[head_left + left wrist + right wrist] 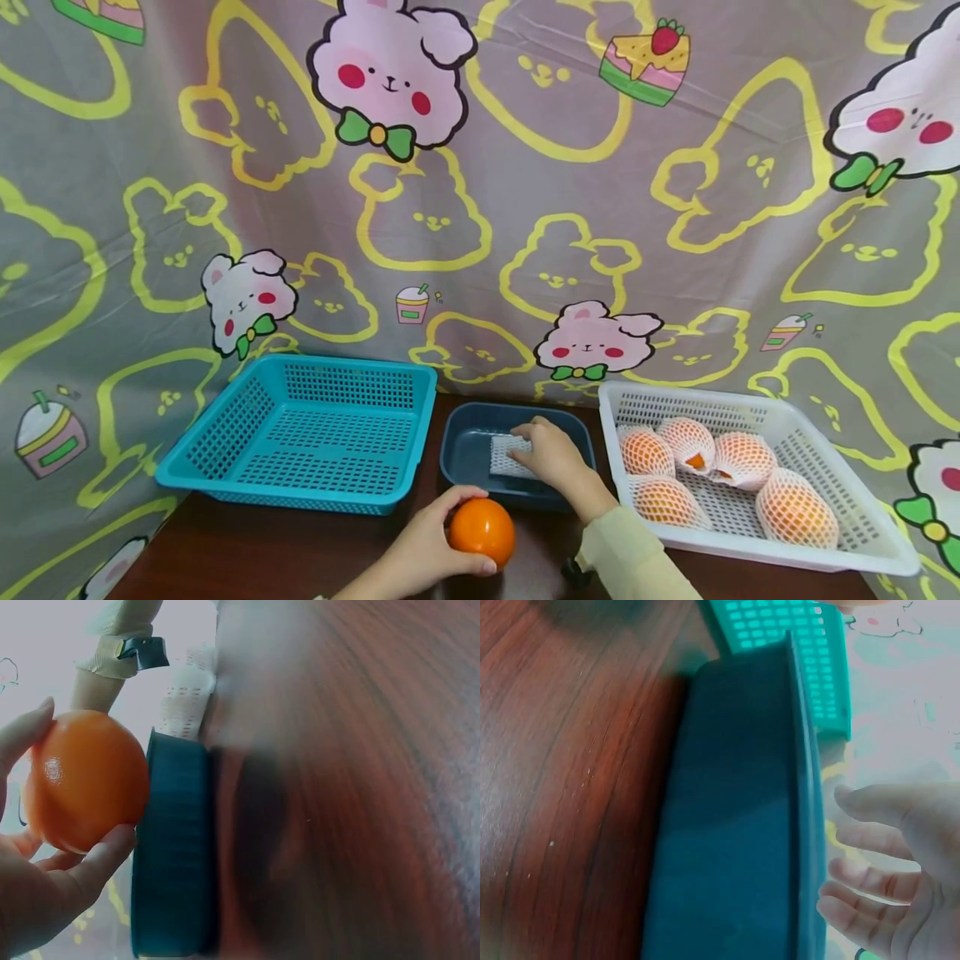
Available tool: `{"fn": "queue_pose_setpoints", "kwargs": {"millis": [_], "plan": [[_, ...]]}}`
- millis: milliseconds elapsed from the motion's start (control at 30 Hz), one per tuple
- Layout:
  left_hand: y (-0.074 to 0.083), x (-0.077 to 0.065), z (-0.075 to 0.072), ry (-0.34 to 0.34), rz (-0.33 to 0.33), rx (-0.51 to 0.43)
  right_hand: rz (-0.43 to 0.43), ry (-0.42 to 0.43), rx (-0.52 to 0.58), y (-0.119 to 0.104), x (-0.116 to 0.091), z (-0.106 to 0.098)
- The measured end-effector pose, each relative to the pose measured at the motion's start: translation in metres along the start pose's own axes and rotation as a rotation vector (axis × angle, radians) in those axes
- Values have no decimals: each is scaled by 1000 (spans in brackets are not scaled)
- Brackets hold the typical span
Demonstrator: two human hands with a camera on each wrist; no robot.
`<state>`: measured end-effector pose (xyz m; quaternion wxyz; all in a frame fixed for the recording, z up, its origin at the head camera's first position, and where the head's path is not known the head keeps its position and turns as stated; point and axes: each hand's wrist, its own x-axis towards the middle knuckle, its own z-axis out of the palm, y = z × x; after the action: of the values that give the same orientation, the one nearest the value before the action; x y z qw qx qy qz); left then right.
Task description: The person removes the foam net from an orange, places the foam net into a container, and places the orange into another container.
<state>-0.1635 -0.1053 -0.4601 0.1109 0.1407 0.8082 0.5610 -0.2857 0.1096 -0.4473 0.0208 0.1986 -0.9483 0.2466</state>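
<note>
In the head view my left hand (431, 546) grips a bare orange (482, 533), thumb and fingers round its side, above the table in front of a dark blue tray (468, 417). The left wrist view shows the same orange (90, 780) held between thumb and fingers. My right hand (553, 454) is over the tray, its fingers loosely bent and apart. Just by those fingertips a white foam net sleeve (504, 457) lies on the tray's floor. Seen from the right wrist, the right hand (892, 870) holds nothing, beside the tray's rim (806, 787).
A turquoise basket (300, 496) stands at the left. To the right, a white basket (855, 492) contains several oranges in foam nets (797, 510). Behind everything hangs a patterned cloth (450, 292). The dark wooden table (247, 550) lies underneath.
</note>
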Motion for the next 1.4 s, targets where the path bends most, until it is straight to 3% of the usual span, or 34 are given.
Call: {"fn": "queue_pose_setpoints", "kwargs": {"millis": [200,367,533,767,1000,1400], "plan": [[12,-9,-7,64,41,-51,-75,17,67,-7,-3,-3],[22,-13,-17,118,45,-80,-131,18,184,-14,-3,-3],[28,-14,-29,174,51,-114,-133,-12,327,-21,-3,2],[31,-15,-45,280,38,-136,-97,-58,552,-32,-2,18],[23,-17,-64,381,47,-141,4,-188,927,-49,-7,38],[19,-19,-102,460,28,-79,76,-204,1150,-76,-9,57]]}}
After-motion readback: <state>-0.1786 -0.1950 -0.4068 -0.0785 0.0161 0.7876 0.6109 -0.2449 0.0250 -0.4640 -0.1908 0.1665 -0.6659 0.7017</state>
